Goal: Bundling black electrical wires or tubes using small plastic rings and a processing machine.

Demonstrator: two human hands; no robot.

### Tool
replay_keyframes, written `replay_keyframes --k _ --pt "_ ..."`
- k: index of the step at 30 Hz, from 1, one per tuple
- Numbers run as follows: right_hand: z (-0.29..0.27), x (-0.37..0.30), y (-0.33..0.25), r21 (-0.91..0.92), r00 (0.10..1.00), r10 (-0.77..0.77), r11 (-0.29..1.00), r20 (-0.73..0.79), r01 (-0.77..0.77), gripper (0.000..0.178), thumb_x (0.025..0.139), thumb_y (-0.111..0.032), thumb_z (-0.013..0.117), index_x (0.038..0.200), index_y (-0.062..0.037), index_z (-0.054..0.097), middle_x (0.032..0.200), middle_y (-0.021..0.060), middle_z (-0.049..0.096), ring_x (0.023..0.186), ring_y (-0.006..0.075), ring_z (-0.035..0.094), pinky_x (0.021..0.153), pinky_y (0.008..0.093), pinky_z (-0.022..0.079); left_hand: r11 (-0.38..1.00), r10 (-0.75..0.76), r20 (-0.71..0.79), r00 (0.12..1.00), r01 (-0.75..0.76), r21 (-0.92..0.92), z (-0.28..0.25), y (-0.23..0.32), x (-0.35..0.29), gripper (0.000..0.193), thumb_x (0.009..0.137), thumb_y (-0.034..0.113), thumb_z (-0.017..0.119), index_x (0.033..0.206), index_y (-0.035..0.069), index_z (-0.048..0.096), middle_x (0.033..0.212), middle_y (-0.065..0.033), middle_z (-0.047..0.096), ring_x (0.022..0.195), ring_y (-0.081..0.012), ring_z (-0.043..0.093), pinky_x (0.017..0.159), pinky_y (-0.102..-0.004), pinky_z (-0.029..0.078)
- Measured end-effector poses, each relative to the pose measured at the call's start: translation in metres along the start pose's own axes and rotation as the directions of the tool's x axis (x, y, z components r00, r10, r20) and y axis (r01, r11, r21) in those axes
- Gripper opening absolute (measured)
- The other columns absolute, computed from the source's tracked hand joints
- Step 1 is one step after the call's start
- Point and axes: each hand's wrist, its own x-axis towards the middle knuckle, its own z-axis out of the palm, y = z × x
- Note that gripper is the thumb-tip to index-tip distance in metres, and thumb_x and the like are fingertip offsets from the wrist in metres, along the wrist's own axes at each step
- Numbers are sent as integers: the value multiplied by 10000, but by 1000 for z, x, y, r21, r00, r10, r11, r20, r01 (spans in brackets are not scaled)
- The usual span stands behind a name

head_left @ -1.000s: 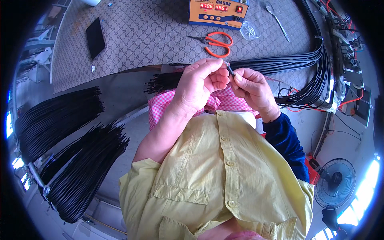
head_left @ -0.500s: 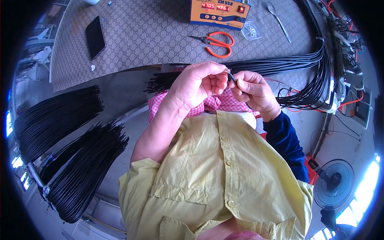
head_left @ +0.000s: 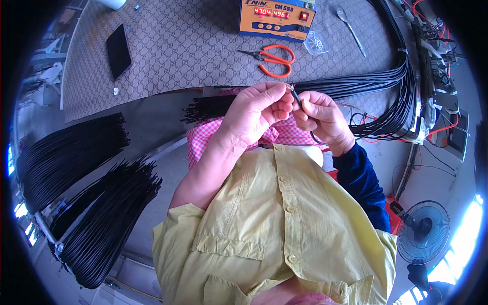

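Observation:
My right hand (head_left: 326, 116) pinches a thin black cable (head_left: 297, 97) between thumb and fingers, close to its stripped end. Fine wires, some reddish, stick out of that end. My left hand (head_left: 258, 109) closes thumb and forefinger on these wires, its other fingers curled. Both hands meet just off the table's near edge. Behind them a thick bundle of black cables (head_left: 351, 83) runs along the edge, its cut ends (head_left: 206, 108) lying left of my left hand. Orange-handled scissors (head_left: 276, 61) lie on the table just beyond my hands.
On the patterned table (head_left: 178, 56) stand an orange-and-blue control box (head_left: 277, 19) with lit displays, a small clear dish (head_left: 316, 43), a spoon (head_left: 352, 30) and a phone (head_left: 119, 52). More black cable bundles (head_left: 109, 223) hang at left. A fan (head_left: 423, 231) is at lower right.
The whole view has shifted slightly, with the table items a little lower or further left. Both hands keep their hold on the cable end, the fingers scarcely changed.

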Motion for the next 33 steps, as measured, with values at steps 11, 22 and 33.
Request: replay_keyframes --k 11,22,33 --pt "-9 5 -60 -635 923 -322 763 -210 121 119 828 -97 549 872 12 535 645 -10 488 519 38 422 436 165 320 1000 20 -144 989 -18 16 -25 0 5 200 849 156 503 981 11 541 784 -40 568 686 -114 543 615 -233 454" --pt "-54 53 -122 -854 846 -531 -419 -45 -308 175 724 -174 519 758 -27 609 700 155 594 685 318 580 623 383 460 994 6 -243 970 21 110 -41 -5 8 158 839 109 499 970 38 550 755 2 555 660 -63 513 606 -190 426" --pt "-61 62 -128 -788 887 -460 -527 -51 -319 194 747 -183 551 785 -9 626 649 153 589 611 268 589 593 344 458 991 -31 -258 966 62 115 -45 -7 9 146 836 107 510 956 39 554 753 3 555 655 -65 511 602 -199 421"
